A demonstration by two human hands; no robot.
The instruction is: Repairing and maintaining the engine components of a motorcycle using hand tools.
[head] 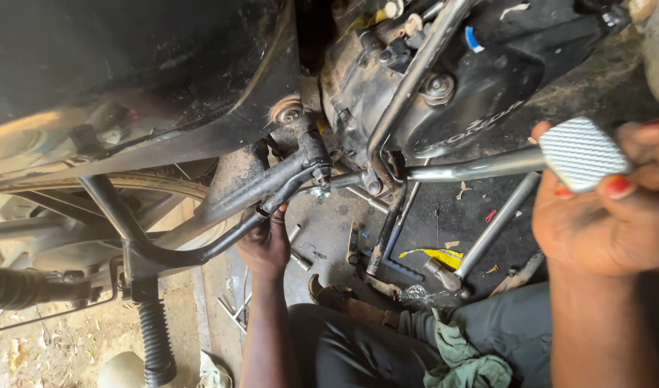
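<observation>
A chrome brake pedal lever [480, 169] is seen running almost level across the right half of the view, its long axis lying left to right with a slight rise toward the right. Its ribbed metal foot pad [579, 153] forms the right end; its left end meets the frame by a small bolt [320, 192] under the engine. The pad is clamped by the right hand [610, 208], thumb on one side and red-nailed fingers wrapped over the other. The left hand [266, 244] is closed around the black frame tube [222, 208] just below that bolt, fingers curled tight on the tube.

Above the lever, the black engine case [473, 86] is seen, dusty, with raised lettering along its lower edge and a small blue mark near its top. A chrome pipe [408, 86] slants down across the case. On the stained floor beneath, a torn yellow wrapper [437, 256] lies flat beside a long socket wrench [480, 241], which points up and to the right. A green rag [462, 359] is draped on the dark trousers at the bottom. A black ribbed footrest [155, 345] hangs at lower left.
</observation>
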